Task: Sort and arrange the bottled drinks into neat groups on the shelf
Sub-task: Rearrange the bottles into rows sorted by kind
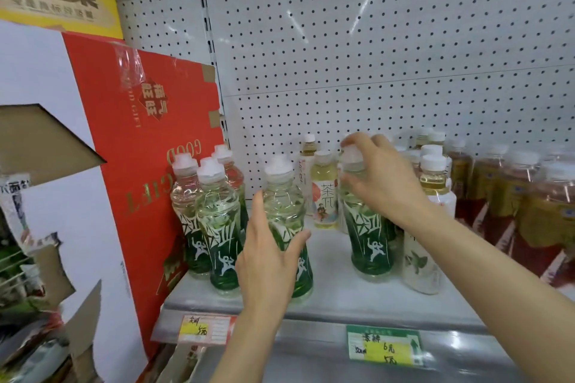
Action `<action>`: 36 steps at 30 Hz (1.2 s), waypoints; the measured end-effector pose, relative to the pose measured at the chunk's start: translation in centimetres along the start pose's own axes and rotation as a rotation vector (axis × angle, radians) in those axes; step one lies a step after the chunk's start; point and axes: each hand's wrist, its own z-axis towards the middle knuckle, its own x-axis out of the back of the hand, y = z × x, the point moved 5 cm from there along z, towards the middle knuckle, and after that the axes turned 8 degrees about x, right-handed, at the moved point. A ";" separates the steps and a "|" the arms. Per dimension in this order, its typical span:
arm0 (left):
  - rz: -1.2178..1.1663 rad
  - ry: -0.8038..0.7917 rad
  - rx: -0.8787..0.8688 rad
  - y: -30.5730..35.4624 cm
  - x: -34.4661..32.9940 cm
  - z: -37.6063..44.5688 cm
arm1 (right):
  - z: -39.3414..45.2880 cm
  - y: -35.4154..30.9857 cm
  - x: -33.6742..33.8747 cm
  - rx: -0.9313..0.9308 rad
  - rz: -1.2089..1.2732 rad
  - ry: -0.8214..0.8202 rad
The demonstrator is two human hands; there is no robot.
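My left hand (267,261) grips a green-labelled clear bottle (284,211) around its middle, near the front edge of the grey shelf (336,301). My right hand (381,177) holds the neck and white cap of a second green-labelled bottle (368,246) standing to the right. Three more green-labelled bottles (214,227) stand grouped at the shelf's left end. Yellow tea bottles with white caps (323,193) stand behind and between my hands, and more (432,174) are behind my right wrist. Red-and-gold labelled bottles (522,214) fill the right side.
A red gift carton (140,149) leans against the shelf's left end. White pegboard (373,56) backs the shelf. Price tags (385,345) hang on the front rail. A white-labelled bottle (420,264) stands beside the right-hand green bottle, under my forearm.
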 end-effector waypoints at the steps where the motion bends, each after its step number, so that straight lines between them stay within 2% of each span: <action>1: 0.003 0.007 0.001 -0.2 0.2 0.0 | 0.3 -0.8 -0.5 0.035 0.039 0.013; 3: 0.006 0.021 0.005 -0.4 0.5 -0.1 | 1.1 -2.0 -2.3 0.069 0.104 0.023; 8: 0.038 -0.017 0.002 -0.6 0.3 -0.1 | 5.1 -2.6 -7.2 0.009 0.332 0.037; 17: 0.019 -0.101 0.041 -0.6 0.0 -0.2 | 10.8 -2.9 -14.6 -0.017 0.400 -0.039; 25: 0.024 -0.155 0.089 -1.6 -0.9 -0.3 | 12.2 -3.0 -16.0 0.066 0.348 -0.070; 30: 0.057 -0.072 0.078 -1.8 -2.1 -0.5 | 9.9 -2.2 -14.4 0.040 0.485 -0.073; 33: 0.095 0.013 0.050 -2.1 -3.5 0.5 | 7.3 -1.4 -12.7 0.070 0.366 0.004; 36: 0.108 0.068 0.077 -2.5 -5.1 2.0 | 4.6 -1.3 -10.0 0.243 0.032 0.094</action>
